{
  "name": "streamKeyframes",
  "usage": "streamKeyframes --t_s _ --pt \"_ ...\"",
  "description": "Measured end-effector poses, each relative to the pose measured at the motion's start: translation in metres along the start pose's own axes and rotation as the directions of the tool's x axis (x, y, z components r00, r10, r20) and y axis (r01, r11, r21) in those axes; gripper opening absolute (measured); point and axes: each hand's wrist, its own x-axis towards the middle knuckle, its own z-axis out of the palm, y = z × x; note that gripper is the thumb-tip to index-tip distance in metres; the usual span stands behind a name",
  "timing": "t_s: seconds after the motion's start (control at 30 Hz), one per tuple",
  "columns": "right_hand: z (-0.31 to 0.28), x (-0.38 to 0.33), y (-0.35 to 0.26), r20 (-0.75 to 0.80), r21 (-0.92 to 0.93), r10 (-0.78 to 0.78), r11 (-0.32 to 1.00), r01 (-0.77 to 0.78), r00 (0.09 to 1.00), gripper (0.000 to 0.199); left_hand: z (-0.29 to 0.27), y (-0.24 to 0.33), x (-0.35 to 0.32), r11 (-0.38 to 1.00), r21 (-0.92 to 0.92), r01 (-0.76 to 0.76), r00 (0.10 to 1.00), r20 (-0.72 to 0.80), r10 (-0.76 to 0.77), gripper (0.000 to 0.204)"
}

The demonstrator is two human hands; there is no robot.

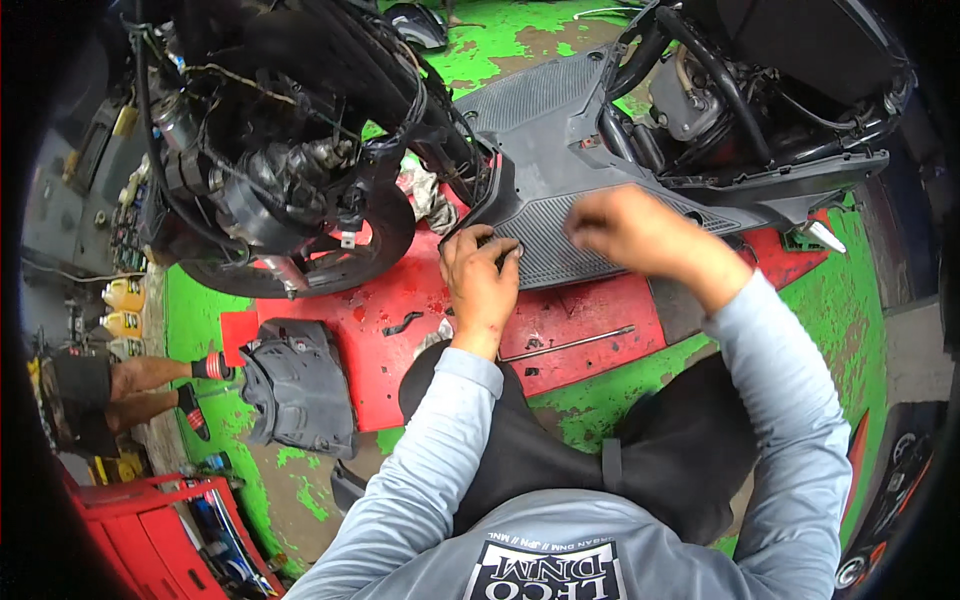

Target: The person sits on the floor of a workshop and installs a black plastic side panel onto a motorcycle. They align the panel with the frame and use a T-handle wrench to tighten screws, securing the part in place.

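Observation:
A dark grey scooter floorboard [560, 225] with ribbed foot panels lies across the middle of the view, fixed to a partly stripped scooter. At its near left corner rests my left hand [480, 278], fingers bent and the thumb close to the index finger. Whatever sits between those fingertips is too small to name. My right hand [630, 232] hovers over the ribbed near panel, its fingers curled in and slightly blurred. I cannot make out what they hold, if anything.
Left of the floorboard stand the front wheel [400, 235] and bare frame. A removed dark plastic panel [300, 385], a long thin metal rod [570, 342] and a small black bracket [403, 323] lie near me. A red tool cabinet [150, 540] and another person's legs [150, 380] are at left.

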Motion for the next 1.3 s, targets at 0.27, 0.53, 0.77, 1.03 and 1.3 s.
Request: streamKeyframes --t_s 0.27,0.53,0.77,1.03,1.3 --pt "-0.006 0.134 0.071 -0.385 0.196 0.115 0.980 -0.040 0.916 0.022 -0.003 0.001 0.007 0.997 -0.070 0.012 0.999 -0.046 -0.015 0.016" --pt "0.022 0.246 0.122 -0.339 -0.055 -0.105 0.994 0.092 0.935 0.020 -0.006 0.004 0.005 1.000 -0.002 -0.024 1.000 -0.014 0.024 0.014" --pt "0.018 0.283 0.120 -0.012 -0.373 -0.175 0.914 0.158 0.984 0.016 -0.011 0.000 0.003 0.995 0.059 -0.079 0.996 0.053 0.076 0.025" --pt "0.009 0.295 0.110 0.174 -0.435 -0.207 0.861 0.264 0.963 0.017 -0.006 0.003 0.003 0.999 0.028 -0.044 0.998 -0.038 0.045 0.041" --pt "0.008 0.293 0.101 0.183 -0.506 -0.191 0.822 0.259 0.964 0.021 -0.004 0.001 0.001 1.000 0.016 -0.026 0.997 -0.073 0.027 0.051"
